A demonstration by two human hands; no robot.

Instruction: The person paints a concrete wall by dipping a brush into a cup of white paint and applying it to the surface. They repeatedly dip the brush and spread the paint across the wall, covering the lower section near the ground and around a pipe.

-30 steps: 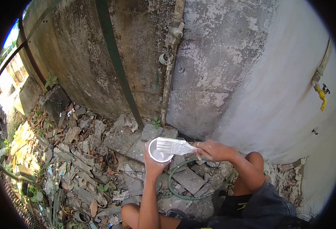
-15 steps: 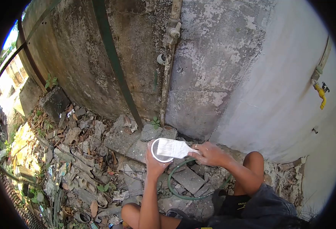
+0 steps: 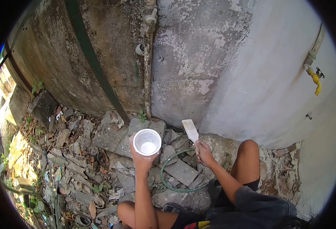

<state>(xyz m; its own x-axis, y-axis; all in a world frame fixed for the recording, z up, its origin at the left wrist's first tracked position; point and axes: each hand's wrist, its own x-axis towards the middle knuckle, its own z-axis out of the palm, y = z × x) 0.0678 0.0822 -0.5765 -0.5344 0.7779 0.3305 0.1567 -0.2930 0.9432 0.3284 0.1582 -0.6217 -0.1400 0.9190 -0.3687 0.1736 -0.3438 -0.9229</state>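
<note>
My left hand [image 3: 140, 160] is wrapped round a white cup [image 3: 147, 142] with white paint at its bottom. Its open top faces up toward the camera. To the right of the cup, my right hand [image 3: 204, 152] grips the handle of a paint brush [image 3: 190, 130]. White-coated bristles point up and left, close to the foot of the wall, and apart from the cup. Whether they touch the wall I cannot tell.
A stained wall [image 3: 187, 65] stands ahead, with a whitish part [image 3: 252, 87] at right. A yellow tap [image 3: 315, 81], an upright pipe [image 3: 148, 68] and a slanting green bar [image 3: 93, 61] stand out. A green hose [image 3: 164, 181] lies on rubble.
The brush has left the cup's mouth and moved right, its bristles now pointing up. The cup is tilted less over and lies a little left. The camera view has shifted to the right.
</note>
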